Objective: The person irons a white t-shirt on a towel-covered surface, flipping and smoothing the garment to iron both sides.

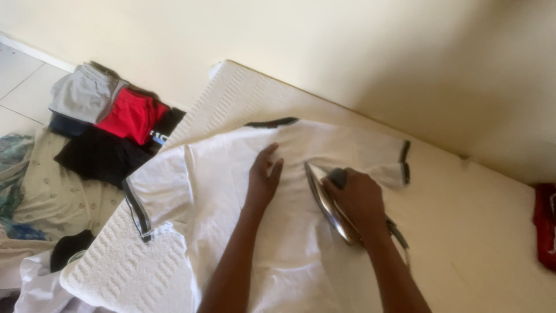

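A white shirt (231, 191) with dark bands at its collar and sleeve ends lies spread flat on a pale, ribbed mattress (463, 232) that runs along a cream wall (347, 46). The shirt's collar points toward the wall and its body runs back toward the person.

The right hand (360, 200) is wrapped tight around the handle of an iron (331, 203). The iron sits on the shirt just below the collar, on the side of the shirt's right-hand sleeve, with its shiny metal plate showing along its edge and its tip aimed toward the collar. The handle is almost wholly hidden under the fingers.

The left hand (263, 177) lies flat and open on the shirt's chest, fingers together and stretched toward the collar, holding nothing. It presses the cloth just beside the iron, a narrow strip of white fabric between them.

Beyond the shirt's other sleeve, off the mattress, a pile of clothes (110, 127) rests on a patterned sheet: grey, red and black pieces. Far past the iron's side of the shirt, a red cloth (545, 226) lies at the mattress edge.
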